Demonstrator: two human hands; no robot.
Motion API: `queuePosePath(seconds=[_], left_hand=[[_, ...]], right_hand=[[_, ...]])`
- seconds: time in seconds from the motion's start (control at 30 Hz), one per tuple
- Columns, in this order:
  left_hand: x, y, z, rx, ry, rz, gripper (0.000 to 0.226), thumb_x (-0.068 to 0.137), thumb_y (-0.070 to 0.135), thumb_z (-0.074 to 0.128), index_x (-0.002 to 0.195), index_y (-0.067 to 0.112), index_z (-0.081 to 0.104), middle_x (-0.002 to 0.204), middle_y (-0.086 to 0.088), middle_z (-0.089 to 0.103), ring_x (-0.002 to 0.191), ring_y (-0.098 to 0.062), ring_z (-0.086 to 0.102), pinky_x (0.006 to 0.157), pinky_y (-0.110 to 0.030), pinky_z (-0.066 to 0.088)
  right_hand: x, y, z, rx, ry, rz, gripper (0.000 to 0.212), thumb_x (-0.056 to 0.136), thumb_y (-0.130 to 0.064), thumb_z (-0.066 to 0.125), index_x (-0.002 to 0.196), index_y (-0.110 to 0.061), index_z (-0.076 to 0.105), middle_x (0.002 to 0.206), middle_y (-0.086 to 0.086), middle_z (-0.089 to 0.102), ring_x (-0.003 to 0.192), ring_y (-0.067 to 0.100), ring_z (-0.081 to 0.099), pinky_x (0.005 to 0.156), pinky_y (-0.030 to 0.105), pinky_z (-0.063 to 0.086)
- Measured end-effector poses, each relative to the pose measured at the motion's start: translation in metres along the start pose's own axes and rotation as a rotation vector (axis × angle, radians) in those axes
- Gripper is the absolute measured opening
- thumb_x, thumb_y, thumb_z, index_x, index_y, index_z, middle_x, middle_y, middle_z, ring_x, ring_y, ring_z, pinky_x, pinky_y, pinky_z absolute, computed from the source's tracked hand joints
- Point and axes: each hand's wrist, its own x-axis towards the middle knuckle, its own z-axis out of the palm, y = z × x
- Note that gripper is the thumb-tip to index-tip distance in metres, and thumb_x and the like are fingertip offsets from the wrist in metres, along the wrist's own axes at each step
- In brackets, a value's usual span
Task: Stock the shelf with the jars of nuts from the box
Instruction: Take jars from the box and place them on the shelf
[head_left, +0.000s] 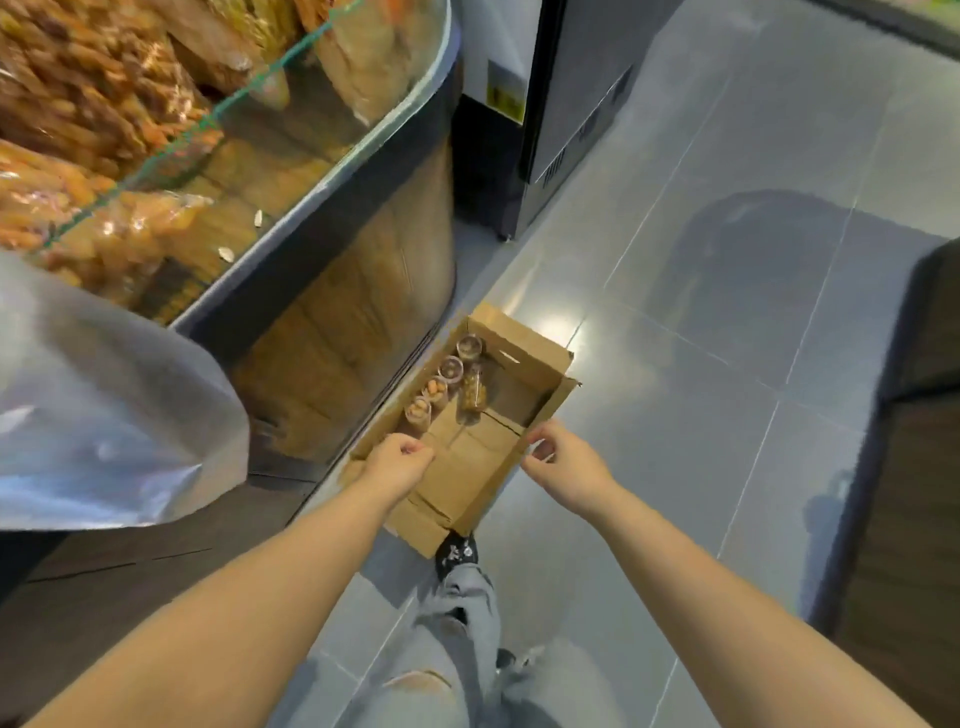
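Note:
An open cardboard box (540, 358) sits on the grey tiled floor against the base of the display counter. Several clear jars of nuts (435, 391) stand in a row along its left wall, and one more jar (474, 392) lies on its side beside them. The rest of the box floor is bare. My left hand (401, 461) has its fingers curled over the box's left rim near the closest jar. My right hand (563, 460) pinches the right rim with thumb and fingers.
A glass-fronted display counter (332, 171) with bagged dried snacks rises on the left, and a clear plastic bag (109, 410) sits in the left foreground. A black cabinet (566, 104) stands behind. Dark wooden furniture (914, 467) is on the right. My shoe (457, 553) touches the box's near corner.

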Motion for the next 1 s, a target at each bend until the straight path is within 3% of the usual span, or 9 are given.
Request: queuePosePath(seconds=[0.13,0.2,0.27,0.43,0.53,0.63,0.8,0.9,1.0], left_hand=[[0.072,0.004,0.021,-0.129,0.066,-0.138,0.029,0.086,0.033,0.058,0.060,0.021,0.053,0.058,-0.001,0.050,0.062,-0.024,0.047,0.061,-0.031,0.033],[0.107,-0.006,0.032,-0.153,0.138,-0.201,0.018,0.084,0.037,0.063,0.077,0.021,0.066,0.076,-0.001,0.062,0.076,-0.027,0.058,0.063,-0.030,0.037],[0.144,-0.024,0.047,-0.184,0.239,-0.278,0.030,0.084,0.038,0.064,0.100,0.013,0.066,0.098,-0.002,0.065,0.094,-0.027,0.060,0.068,-0.030,0.040],[0.227,-0.078,0.099,-0.309,0.435,-0.499,0.047,0.080,0.039,0.066,0.112,0.006,0.063,0.111,-0.024,0.063,0.099,-0.039,0.060,0.080,-0.048,0.051],[0.271,-0.102,0.128,-0.334,0.517,-0.587,0.059,0.077,0.042,0.070,0.129,0.019,0.053,0.129,-0.013,0.056,0.115,-0.036,0.053,0.094,-0.046,0.047],[0.312,-0.119,0.150,-0.359,0.603,-0.637,0.080,0.078,0.037,0.074,0.143,0.018,0.033,0.146,-0.013,0.035,0.131,-0.034,0.038,0.104,-0.043,0.036],[0.374,-0.155,0.166,-0.370,0.760,-0.710,0.097,0.074,0.045,0.075,0.145,0.010,0.019,0.147,-0.013,0.025,0.132,-0.032,0.032,0.104,-0.044,0.034],[0.400,-0.174,0.168,-0.501,0.860,-0.687,0.098,0.073,0.043,0.076,0.146,0.010,0.021,0.149,-0.012,0.027,0.135,-0.031,0.030,0.108,-0.041,0.029],[0.415,-0.191,0.167,-0.560,0.939,-0.687,0.095,0.072,0.042,0.078,0.146,0.012,0.026,0.148,-0.011,0.032,0.135,-0.029,0.032,0.108,-0.039,0.028]], right_hand=[[0.071,0.018,0.007,-0.048,-0.110,-0.015,0.022,0.090,-0.023,0.054,0.112,-0.021,0.051,0.098,-0.002,0.056,0.086,0.017,0.054,0.068,0.026,0.041],[0.108,0.029,0.018,-0.071,-0.150,-0.054,0.023,0.089,-0.023,0.054,0.111,-0.024,0.050,0.094,-0.005,0.055,0.084,0.016,0.055,0.069,0.030,0.046],[0.149,0.041,0.034,-0.099,-0.174,-0.097,0.025,0.088,-0.024,0.054,0.113,-0.026,0.051,0.093,-0.006,0.054,0.083,0.015,0.055,0.072,0.033,0.048],[0.242,0.079,0.082,-0.186,-0.214,-0.248,0.030,0.088,-0.028,0.055,0.118,-0.025,0.050,0.099,-0.008,0.054,0.086,0.012,0.055,0.073,0.030,0.049],[0.292,0.107,0.115,-0.236,-0.248,-0.330,0.034,0.089,-0.029,0.056,0.121,-0.025,0.049,0.100,-0.008,0.052,0.086,0.011,0.053,0.072,0.029,0.049],[0.339,0.132,0.149,-0.316,-0.264,-0.422,0.036,0.089,-0.032,0.058,0.123,-0.025,0.048,0.105,-0.006,0.053,0.087,0.009,0.052,0.068,0.023,0.045],[0.402,0.155,0.210,-0.391,-0.223,-0.542,0.042,0.088,-0.034,0.060,0.126,-0.024,0.046,0.118,-0.003,0.055,0.097,0.013,0.056,0.073,0.024,0.045],[0.427,0.154,0.242,-0.425,-0.171,-0.642,0.047,0.086,-0.032,0.063,0.128,-0.022,0.045,0.115,0.000,0.054,0.097,0.017,0.054,0.075,0.029,0.045],[0.441,0.147,0.264,-0.482,-0.109,-0.714,0.052,0.084,-0.031,0.065,0.130,-0.016,0.046,0.121,0.008,0.052,0.108,0.027,0.051,0.083,0.037,0.046]])
